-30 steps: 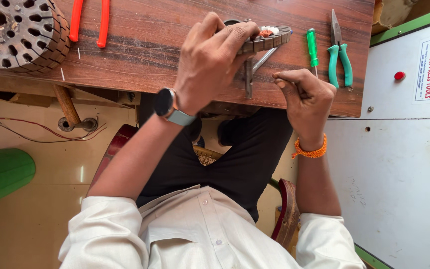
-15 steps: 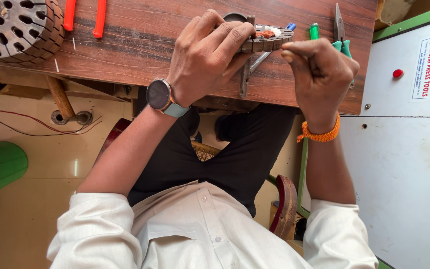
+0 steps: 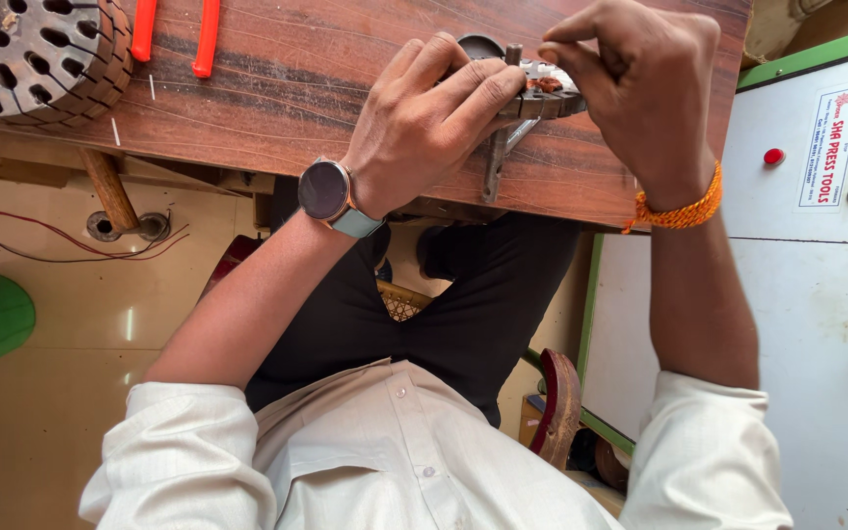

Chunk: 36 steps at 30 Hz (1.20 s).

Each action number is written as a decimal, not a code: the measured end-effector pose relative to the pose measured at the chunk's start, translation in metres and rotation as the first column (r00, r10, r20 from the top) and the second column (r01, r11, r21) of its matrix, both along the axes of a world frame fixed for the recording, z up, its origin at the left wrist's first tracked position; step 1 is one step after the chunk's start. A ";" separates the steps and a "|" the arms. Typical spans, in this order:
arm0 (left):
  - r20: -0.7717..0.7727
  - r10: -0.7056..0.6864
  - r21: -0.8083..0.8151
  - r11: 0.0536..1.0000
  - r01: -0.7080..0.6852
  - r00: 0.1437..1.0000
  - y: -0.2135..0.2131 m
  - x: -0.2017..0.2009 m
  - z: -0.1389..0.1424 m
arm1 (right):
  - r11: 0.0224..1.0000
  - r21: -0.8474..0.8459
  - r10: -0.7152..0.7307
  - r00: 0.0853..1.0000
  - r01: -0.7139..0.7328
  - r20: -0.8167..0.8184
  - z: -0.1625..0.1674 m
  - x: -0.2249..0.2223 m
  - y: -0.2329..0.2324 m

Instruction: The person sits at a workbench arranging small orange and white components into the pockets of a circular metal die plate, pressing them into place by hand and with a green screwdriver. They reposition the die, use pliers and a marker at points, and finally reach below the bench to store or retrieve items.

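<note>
Brown wood grain runs across the workbench (image 3: 277,108) under our hands, and the small metal part (image 3: 532,98) sits near its front edge, toward the white control cabinet (image 3: 807,236). Our left hand (image 3: 424,132) wraps the part with fingers curled shut around it; our right hand (image 3: 640,83) pinches at its top with thumb and forefinger closed together. Since half a second ago our right hand has risen onto the part, and the green-handled tools that lay beyond it are now hidden. We count one slotted metal disc (image 3: 36,54) at the bench's far left corner, two orange handles (image 3: 177,34) beside it, one watch (image 3: 326,191) on our left wrist, one orange thread band (image 3: 681,211) on the right, and four buttons on the cabinet.
</note>
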<state>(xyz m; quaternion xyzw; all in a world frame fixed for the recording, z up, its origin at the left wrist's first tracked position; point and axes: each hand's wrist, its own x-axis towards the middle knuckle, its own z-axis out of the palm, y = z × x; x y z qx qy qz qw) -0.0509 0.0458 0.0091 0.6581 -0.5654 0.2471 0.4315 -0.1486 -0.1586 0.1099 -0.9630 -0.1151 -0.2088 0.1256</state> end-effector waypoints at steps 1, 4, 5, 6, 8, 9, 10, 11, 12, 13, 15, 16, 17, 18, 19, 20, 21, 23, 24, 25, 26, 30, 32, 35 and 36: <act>-0.002 0.000 0.004 1.000 0.000 1.000 -0.001 0.000 0.000 | 0.999 -0.054 -0.008 1.000 0.007 -0.022 0.003 0.004 -0.002; 0.012 0.016 0.009 1.000 -0.016 1.000 -0.001 -0.001 -0.002 | 0.988 -0.149 -0.048 0.997 0.038 -0.063 0.002 0.013 -0.008; 0.021 0.023 0.010 1.000 -0.023 1.000 -0.001 -0.001 -0.002 | 0.984 -0.171 -0.064 0.995 0.051 -0.071 0.001 0.016 -0.011; 0.020 0.028 0.021 0.999 -0.028 0.999 0.000 -0.002 -0.002 | 0.987 -0.155 -0.061 0.994 0.046 -0.090 0.000 0.018 -0.014; 0.018 0.039 0.041 0.998 -0.039 0.999 0.000 -0.003 -0.001 | 0.991 -0.127 -0.051 0.991 0.035 -0.126 -0.004 0.022 -0.019; -0.046 0.001 0.019 1.000 0.000 0.999 0.000 -0.003 0.000 | 0.986 -0.164 -0.022 0.995 0.005 -0.101 -0.006 0.024 -0.021; -0.108 -0.037 -0.005 0.999 0.037 0.994 0.000 -0.002 0.001 | 0.979 -0.201 0.010 0.997 -0.025 -0.076 -0.009 0.025 -0.022; -0.166 -0.077 -0.031 0.997 0.073 0.983 0.000 -0.001 0.003 | 0.970 -0.238 0.042 0.998 -0.053 -0.050 -0.011 0.027 -0.022; -0.331 -0.172 -0.075 0.985 0.156 0.928 0.000 0.002 0.004 | 0.976 -0.205 0.062 0.997 -0.071 -0.051 -0.012 0.029 -0.023; -0.482 -0.266 -0.134 0.964 0.229 0.835 0.000 0.007 0.006 | 0.981 -0.173 0.081 0.995 -0.088 -0.051 -0.012 0.031 -0.023; -0.759 -0.328 -0.166 0.933 0.319 0.563 -0.004 0.017 0.010 | 0.980 -0.167 0.101 0.994 -0.107 -0.046 -0.011 0.034 -0.022; -0.875 -0.282 -0.134 0.922 0.364 0.394 -0.009 0.024 0.011 | 0.975 -0.192 0.103 0.994 -0.109 -0.042 -0.009 0.035 -0.021; -0.953 -0.219 -0.115 0.901 0.418 0.210 -0.015 0.028 0.012 | 0.969 -0.218 0.106 0.994 -0.112 -0.038 -0.007 0.037 -0.020; -0.942 -0.267 -0.167 0.898 0.408 0.202 -0.021 0.028 0.012 | 0.970 -0.213 0.111 0.993 -0.116 -0.034 -0.005 0.039 -0.018; -0.930 -0.313 -0.217 0.892 0.398 0.195 -0.028 0.026 0.011 | 0.971 -0.207 0.118 0.993 -0.121 -0.029 -0.003 0.040 -0.016; -0.915 -0.357 -0.264 0.883 0.387 0.190 -0.034 0.024 0.009 | 0.972 -0.200 0.124 0.992 -0.126 -0.023 -0.001 0.042 -0.014; -0.916 -0.380 -0.306 0.868 0.392 0.126 -0.039 0.024 0.006 | 0.969 -0.207 0.135 0.991 -0.132 0.000 0.001 0.044 -0.012; -0.907 -0.421 -0.389 0.832 0.396 -0.008 -0.046 0.023 -0.002 | 0.965 -0.221 0.151 0.987 -0.138 0.044 0.006 0.044 -0.008; -0.896 -0.443 -0.417 0.813 0.407 -0.034 -0.048 0.025 -0.007 | 0.973 -0.201 0.120 0.992 -0.110 0.042 0.008 0.043 -0.006; -0.884 -0.464 -0.445 0.792 0.417 -0.062 -0.049 0.028 -0.013 | 0.980 -0.181 0.088 0.995 -0.080 0.038 0.010 0.041 -0.004; -0.871 -0.483 -0.473 0.771 0.426 -0.091 -0.050 0.031 -0.018 | 0.986 -0.159 0.056 0.998 -0.050 0.033 0.012 0.036 -0.001; -0.804 -0.589 -0.466 0.707 0.531 0.078 -0.048 0.045 -0.037 | 0.994 -0.102 -0.029 0.999 0.026 -0.032 0.021 0.008 0.011; -0.782 -0.600 -0.428 0.715 0.553 0.170 -0.048 0.049 -0.041 | 0.995 -0.011 -0.097 0.987 0.096 -0.128 0.023 -0.008 0.018; -0.732 -0.612 -0.367 0.725 0.583 0.300 -0.048 0.051 -0.038 | 0.977 0.113 -0.155 0.965 0.181 -0.210 0.022 -0.025 0.027; -0.765 -0.577 -0.341 0.740 0.579 0.286 -0.049 0.052 -0.037 | 0.970 0.147 -0.157 0.961 0.194 -0.226 0.022 -0.026 0.027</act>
